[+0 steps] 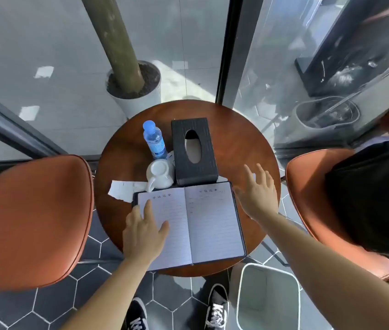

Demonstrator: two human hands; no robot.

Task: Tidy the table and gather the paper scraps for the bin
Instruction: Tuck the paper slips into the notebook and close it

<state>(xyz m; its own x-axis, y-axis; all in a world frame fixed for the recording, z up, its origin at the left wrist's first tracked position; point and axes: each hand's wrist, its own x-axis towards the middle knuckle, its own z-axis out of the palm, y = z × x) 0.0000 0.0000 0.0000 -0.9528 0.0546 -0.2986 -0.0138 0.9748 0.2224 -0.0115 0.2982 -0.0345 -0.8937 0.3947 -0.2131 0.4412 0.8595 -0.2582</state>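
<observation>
An open lined notebook [207,222] lies on the near half of the round brown table [243,144]. My left hand [143,232] rests flat on its left page, fingers apart. My right hand [257,191] hovers open over the notebook's right edge, holding nothing. A torn white paper scrap [123,190] lies left of the notebook's top corner, partly under it. Another scrap peeks out behind the white cup [160,173], which lies on its side. A water bottle [154,139] and a black tissue box [193,151] stand behind.
A white bin [267,298] stands on the floor at the table's near right. Orange chairs flank the table, left [31,222] and right [307,198], the right one draped with black cloth. Glass walls and a potted trunk [134,89] close the far side.
</observation>
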